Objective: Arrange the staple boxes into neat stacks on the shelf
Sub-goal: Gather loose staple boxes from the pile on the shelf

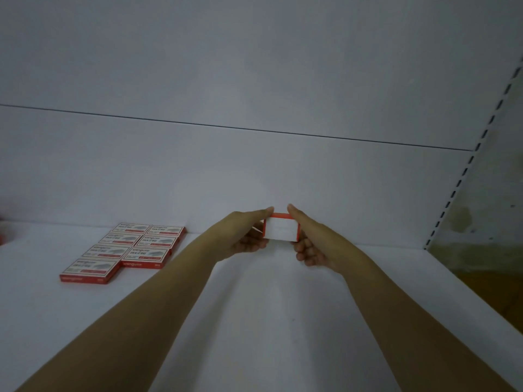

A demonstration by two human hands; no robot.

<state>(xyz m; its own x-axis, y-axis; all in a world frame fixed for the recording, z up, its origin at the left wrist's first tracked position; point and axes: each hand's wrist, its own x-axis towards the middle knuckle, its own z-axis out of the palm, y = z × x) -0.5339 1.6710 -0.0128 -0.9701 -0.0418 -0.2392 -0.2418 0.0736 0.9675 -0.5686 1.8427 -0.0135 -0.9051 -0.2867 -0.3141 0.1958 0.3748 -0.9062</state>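
Observation:
Both my hands hold one red and white staple box (pixel 281 230) above the white shelf (pixel 254 321), near its back wall. My left hand (pixel 249 234) grips the box's left end, thumb on top and fingers curled beneath. On the right end, my right hand (pixel 307 241) grips the same way. The box's pale face is tilted toward me. At the left of the shelf lie several red staple boxes (pixel 127 250), flat in two neat rows, white labels up.
A slotted metal upright (pixel 467 165) runs up the right side of the shelf, with a stained brownish wall (pixel 486 222) beyond it. A sliver of something red (pixel 1 227) shows at the far left edge. The shelf's back panel (pixel 254 171) is plain white.

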